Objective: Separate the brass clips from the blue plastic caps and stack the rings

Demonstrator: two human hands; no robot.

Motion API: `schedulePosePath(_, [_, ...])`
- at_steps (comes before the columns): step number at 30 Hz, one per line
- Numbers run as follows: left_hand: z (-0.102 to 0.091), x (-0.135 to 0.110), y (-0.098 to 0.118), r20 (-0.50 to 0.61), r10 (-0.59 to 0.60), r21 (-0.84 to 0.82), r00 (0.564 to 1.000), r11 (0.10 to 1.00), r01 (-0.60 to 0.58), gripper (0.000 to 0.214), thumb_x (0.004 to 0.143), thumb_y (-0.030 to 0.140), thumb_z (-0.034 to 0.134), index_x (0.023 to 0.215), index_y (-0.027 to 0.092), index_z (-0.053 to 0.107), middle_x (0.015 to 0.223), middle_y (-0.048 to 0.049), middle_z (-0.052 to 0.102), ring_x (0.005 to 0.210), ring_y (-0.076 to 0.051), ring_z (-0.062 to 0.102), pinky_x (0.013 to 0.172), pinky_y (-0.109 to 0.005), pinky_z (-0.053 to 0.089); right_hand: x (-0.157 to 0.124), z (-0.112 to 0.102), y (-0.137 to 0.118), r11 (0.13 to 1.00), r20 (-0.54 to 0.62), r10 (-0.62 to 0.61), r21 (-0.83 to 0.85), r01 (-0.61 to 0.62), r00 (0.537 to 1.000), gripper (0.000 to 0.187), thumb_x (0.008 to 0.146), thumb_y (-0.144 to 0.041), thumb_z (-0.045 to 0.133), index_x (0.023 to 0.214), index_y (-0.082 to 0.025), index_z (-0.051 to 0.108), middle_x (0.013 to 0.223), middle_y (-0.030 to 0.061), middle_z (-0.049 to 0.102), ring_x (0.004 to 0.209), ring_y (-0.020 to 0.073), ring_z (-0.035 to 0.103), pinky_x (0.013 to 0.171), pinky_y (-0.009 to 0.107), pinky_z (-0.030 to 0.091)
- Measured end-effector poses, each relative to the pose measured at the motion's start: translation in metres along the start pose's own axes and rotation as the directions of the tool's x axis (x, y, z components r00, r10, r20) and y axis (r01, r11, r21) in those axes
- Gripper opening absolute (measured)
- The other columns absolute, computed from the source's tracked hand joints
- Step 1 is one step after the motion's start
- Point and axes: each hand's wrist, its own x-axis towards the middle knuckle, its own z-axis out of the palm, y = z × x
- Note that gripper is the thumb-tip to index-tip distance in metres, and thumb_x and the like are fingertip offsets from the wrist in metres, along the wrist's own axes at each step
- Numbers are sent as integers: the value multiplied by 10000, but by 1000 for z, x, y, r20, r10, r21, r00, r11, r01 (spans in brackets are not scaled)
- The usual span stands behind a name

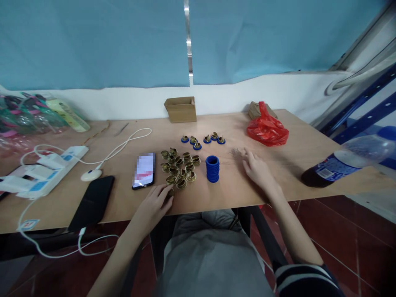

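A cluster of several brass-coloured metal caps [179, 167] lies on the wooden table [216, 198]. My left hand [154, 204] rests at the table's near edge with its fingers curled round one brass cap at the cluster's front. A stack of blue rings [212, 168] stands to the right of the cluster. My right hand [255, 167] lies flat on the table, fingers stretched toward a small pile of tiny metal pieces [236, 152]. Further back sits a row of several brass caps on blue rings [202, 140].
A phone with a lit screen [144, 170] lies left of the caps, a dark phone [93, 202] and a white power strip [46, 173] with cables further left. A small cardboard box [181, 109] and red plastic bag [267, 130] stand behind. A cola bottle [346, 161] sits right.
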Motion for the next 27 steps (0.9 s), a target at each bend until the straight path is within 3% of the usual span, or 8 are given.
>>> schedulePosePath(3, [1, 0, -4, -48, -39, -7, 998, 999, 39, 378, 1013, 290, 500, 1373, 174, 508, 1222, -143, 630, 1129, -282, 660, 978, -445, 583, 6, -1, -5, 999, 59, -22, -46, 25, 998, 599, 974, -213, 416, 1550, -64, 341, 1457, 269, 545, 1254, 386, 605, 993, 484, 496])
schedulePosePath(8, [-2, 5, 0, -90, -97, -36, 991, 995, 94, 489, 1021, 346, 511, 1475, 200, 404, 1284, -151, 561, 1150, -287, 651, 998, -479, 576, 18, -10, -15, 994, 175, -36, -98, 54, 984, 488, 1015, -262, 394, 1462, -79, 468, 1428, 266, 560, 1106, 387, 679, 923, 484, 520])
schedulePosePath(12, [-8, 11, 14, -205, -120, -67, 971, 992, 109, 569, 985, 293, 594, 1503, 202, 376, 1385, -176, 516, 1305, -321, 561, 1106, -534, 503, 57, -10, -16, 990, 201, -134, -19, 141, 970, 420, 1004, -268, 456, 1384, -107, 537, 1360, 237, 615, 1127, 371, 667, 942, 449, 506])
schedulePosePath(16, [-4, 12, 35, -293, -45, -160, 955, 987, -3, 484, 964, 157, 597, 1425, 221, 465, 1327, -132, 598, 1246, -253, 616, 1099, -447, 527, 109, 8, -19, 970, 141, -215, 150, 194, 966, 459, 993, -218, 506, 1434, -93, 496, 1410, 237, 585, 1220, 330, 624, 1040, 421, 466])
schedulePosePath(19, [4, 11, 51, -244, 42, -205, 969, 974, -94, 433, 951, 114, 590, 1365, 212, 516, 1281, -117, 650, 1203, -232, 648, 1066, -401, 551, 136, 28, -22, 959, 128, -192, 233, 159, 973, 466, 967, -197, 561, 1417, -87, 516, 1428, 215, 590, 1256, 302, 606, 1063, 393, 457])
schedulePosePath(22, [11, 11, 64, -195, 99, -230, 976, 962, -144, 381, 950, 88, 570, 1316, 190, 538, 1254, -117, 673, 1172, -222, 663, 1038, -390, 566, 146, 43, -25, 962, 114, -153, 244, 122, 982, 394, 986, -200, 538, 1355, -64, 561, 1313, 215, 677, 1174, 294, 655, 1017, 399, 486])
schedulePosePath(27, [16, 10, 73, -140, 153, -243, 978, 953, -183, 375, 965, 78, 537, 1326, 179, 521, 1246, -125, 686, 1166, -231, 667, 1022, -423, 574, 144, 41, -21, 960, 64, -104, 268, 83, 992, 294, 966, -231, 604, 1217, -84, 652, 1195, 196, 741, 1072, 285, 708, 929, 380, 532])
